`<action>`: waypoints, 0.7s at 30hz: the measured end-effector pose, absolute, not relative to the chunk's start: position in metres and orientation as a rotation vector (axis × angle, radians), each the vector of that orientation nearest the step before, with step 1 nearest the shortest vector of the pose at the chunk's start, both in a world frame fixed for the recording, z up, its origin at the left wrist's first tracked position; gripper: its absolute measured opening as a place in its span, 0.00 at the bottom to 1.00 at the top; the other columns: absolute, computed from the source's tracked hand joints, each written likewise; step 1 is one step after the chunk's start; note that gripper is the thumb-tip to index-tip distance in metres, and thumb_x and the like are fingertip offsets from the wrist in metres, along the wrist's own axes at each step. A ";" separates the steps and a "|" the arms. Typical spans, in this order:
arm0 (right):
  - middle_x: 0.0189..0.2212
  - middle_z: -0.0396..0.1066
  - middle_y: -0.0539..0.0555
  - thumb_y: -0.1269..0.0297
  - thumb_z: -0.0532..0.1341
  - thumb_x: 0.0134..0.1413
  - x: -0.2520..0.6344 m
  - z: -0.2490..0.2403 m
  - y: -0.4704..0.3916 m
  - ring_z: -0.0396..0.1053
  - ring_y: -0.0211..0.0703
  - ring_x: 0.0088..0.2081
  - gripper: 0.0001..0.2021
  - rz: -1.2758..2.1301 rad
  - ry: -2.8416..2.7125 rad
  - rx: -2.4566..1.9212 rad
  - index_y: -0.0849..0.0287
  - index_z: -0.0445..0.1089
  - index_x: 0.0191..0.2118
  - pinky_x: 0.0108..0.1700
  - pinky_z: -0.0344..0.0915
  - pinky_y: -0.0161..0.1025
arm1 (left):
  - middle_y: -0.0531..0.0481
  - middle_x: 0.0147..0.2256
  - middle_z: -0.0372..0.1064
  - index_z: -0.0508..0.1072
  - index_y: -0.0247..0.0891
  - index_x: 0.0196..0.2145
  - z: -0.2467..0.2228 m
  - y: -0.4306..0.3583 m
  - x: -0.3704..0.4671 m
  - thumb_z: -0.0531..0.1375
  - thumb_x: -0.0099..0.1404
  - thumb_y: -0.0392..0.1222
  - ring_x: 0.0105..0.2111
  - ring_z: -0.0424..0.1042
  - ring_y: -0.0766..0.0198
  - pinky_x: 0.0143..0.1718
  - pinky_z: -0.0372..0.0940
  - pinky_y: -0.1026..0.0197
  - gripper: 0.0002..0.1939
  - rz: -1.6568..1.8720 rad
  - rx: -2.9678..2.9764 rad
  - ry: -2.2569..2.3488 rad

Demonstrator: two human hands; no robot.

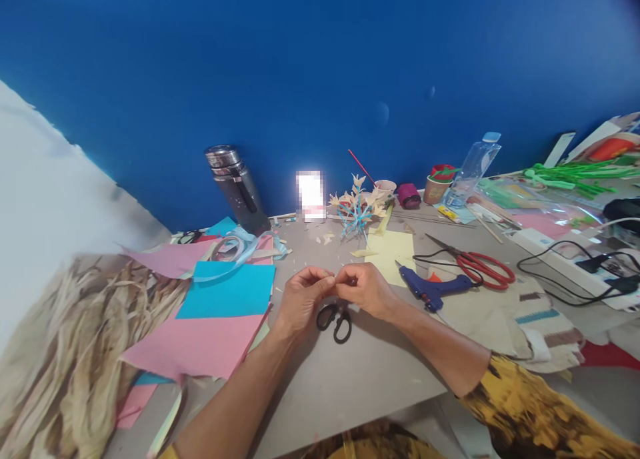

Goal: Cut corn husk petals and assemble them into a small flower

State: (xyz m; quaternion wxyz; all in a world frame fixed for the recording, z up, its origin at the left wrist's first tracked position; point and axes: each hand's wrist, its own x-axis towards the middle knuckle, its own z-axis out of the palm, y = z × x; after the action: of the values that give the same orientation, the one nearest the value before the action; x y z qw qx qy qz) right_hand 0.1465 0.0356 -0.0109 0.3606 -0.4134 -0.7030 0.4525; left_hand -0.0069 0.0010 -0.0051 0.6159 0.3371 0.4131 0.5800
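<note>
My left hand (305, 295) and my right hand (367, 287) meet over the middle of the table, thumbs and fingertips pinched close together. Whatever lies between the fingertips is too small to make out. Just below them, black-handled scissors (343, 327) rest on the tabletop, their blades hidden under my hands. Beyond the hands stands a bunch of pale flowers on blue stems (357, 212). A sheet of pale yellow paper (395, 249) lies behind my right hand. To the right is a blue glue gun (435, 285).
Blue felt (227, 292), pink felt (200, 345) and dried husks (75, 352) cover the left side. A dark flask (243, 195) stands by the wall. Rightward are red-handled scissors (485, 270), a plastic bottle (473, 171), a power strip (575, 265) with cables and a cloth (493, 322).
</note>
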 end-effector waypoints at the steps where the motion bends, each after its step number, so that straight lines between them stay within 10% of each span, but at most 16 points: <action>1: 0.19 0.70 0.47 0.67 0.65 0.46 0.146 -0.011 0.036 0.64 0.35 0.23 0.06 1.162 -1.804 -1.070 0.61 0.71 0.23 0.25 0.56 0.31 | 0.52 0.28 0.72 0.73 0.35 0.25 -0.005 0.001 -0.007 0.73 0.48 0.38 0.29 0.72 0.65 0.33 0.66 0.63 0.11 1.342 0.784 0.967; 21: 0.21 0.66 0.47 0.59 0.61 0.54 0.149 -0.010 0.040 0.60 0.35 0.24 0.12 1.304 -1.776 -0.957 0.60 0.70 0.25 0.28 0.55 0.34 | 0.47 0.30 0.75 0.81 0.31 0.31 -0.007 0.007 -0.011 0.75 0.46 0.42 0.30 0.71 0.67 0.37 0.68 0.64 0.15 1.294 0.637 0.880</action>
State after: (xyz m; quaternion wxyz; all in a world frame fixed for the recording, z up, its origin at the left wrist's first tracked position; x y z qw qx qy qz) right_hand 0.1494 0.0401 -0.0103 0.3615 -0.3717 -0.6892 0.5061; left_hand -0.0106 0.0073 -0.0070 0.6639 0.2821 0.3896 0.5726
